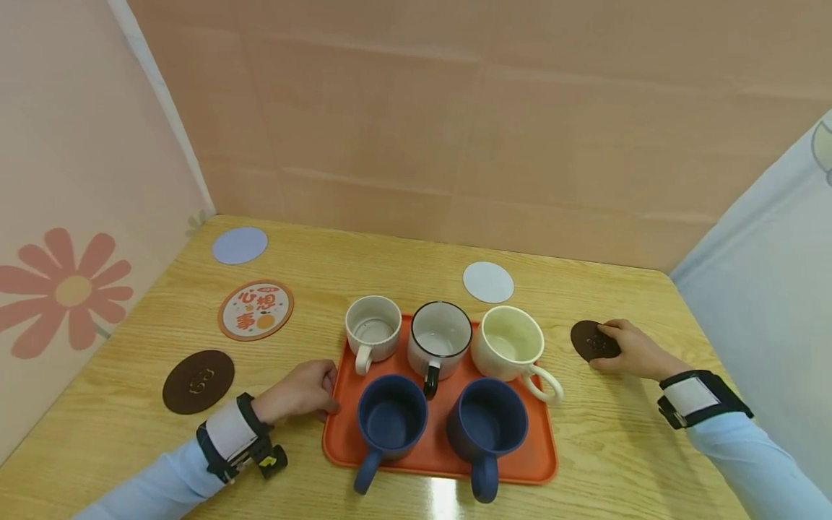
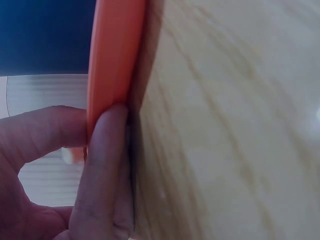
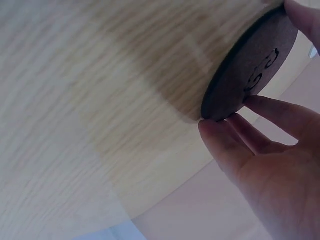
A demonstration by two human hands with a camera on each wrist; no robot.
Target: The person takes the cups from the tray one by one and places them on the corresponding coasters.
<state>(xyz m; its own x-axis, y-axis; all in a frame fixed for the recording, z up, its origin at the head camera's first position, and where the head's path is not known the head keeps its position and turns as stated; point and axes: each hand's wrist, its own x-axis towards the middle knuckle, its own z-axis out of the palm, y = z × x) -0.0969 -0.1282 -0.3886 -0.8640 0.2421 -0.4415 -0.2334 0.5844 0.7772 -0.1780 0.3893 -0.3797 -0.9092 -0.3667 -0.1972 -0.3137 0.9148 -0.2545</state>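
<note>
pale-blue sleeves (image 1: 162,473) lie nearest, the left hand (image 1: 297,390) gripping the orange tray (image 1: 342,437) of mugs (image 1: 442,338) by its left rim. right of the tray, the right hand (image 1: 637,352) pinches a brown coaster (image 1: 586,339) by its edge; positioning it seems the step, and next likely calls for settling it flat, then loosening the fingers.

Pale-blue sleeves (image 1: 165,477), black wrist straps (image 1: 724,392) with white panels (image 1: 691,396), a small black device (image 1: 278,463) with a yellow mark (image 1: 266,461)
</note>
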